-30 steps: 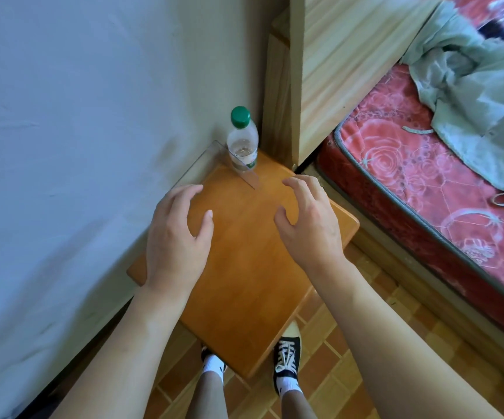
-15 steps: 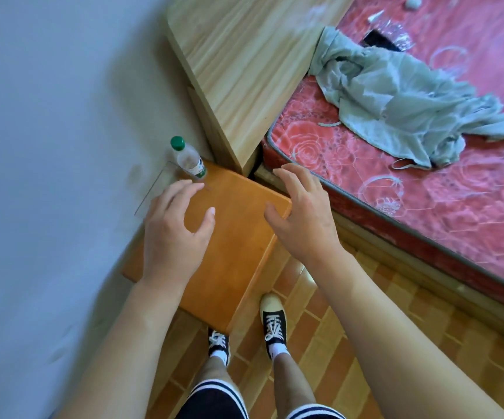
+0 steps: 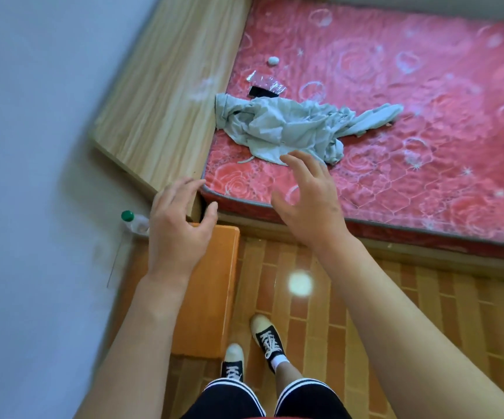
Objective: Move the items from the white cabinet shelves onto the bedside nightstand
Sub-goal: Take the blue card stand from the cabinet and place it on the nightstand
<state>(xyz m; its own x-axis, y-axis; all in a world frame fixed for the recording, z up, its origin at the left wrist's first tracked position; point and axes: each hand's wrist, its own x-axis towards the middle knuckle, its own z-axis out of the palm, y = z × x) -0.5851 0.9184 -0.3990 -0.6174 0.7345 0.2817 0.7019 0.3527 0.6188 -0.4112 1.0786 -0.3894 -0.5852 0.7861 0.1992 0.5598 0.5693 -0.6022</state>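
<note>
The orange wooden nightstand (image 3: 211, 297) stands against the wall, below the bed's corner. A clear plastic bottle with a green cap (image 3: 134, 221) stands at its far corner, next to the wall. My left hand (image 3: 178, 228) hovers over the nightstand's far end, fingers relaxed and empty. My right hand (image 3: 308, 201) is spread in the air over the mattress edge, holding nothing. The white cabinet is out of view.
A bed with a red patterned mattress (image 3: 396, 131) fills the right side, with a wooden headboard (image 3: 166, 95) at the left. On it lie a crumpled pale green garment (image 3: 284, 128), a black item (image 3: 261, 92) and a small grey ball (image 3: 273, 60). Brick-pattern floor (image 3: 365, 313) lies underfoot.
The view has swung right, from the nightstand toward the bed. Both hands stayed empty and have drifted off the nightstand top toward the mattress; the bottle has not moved.
</note>
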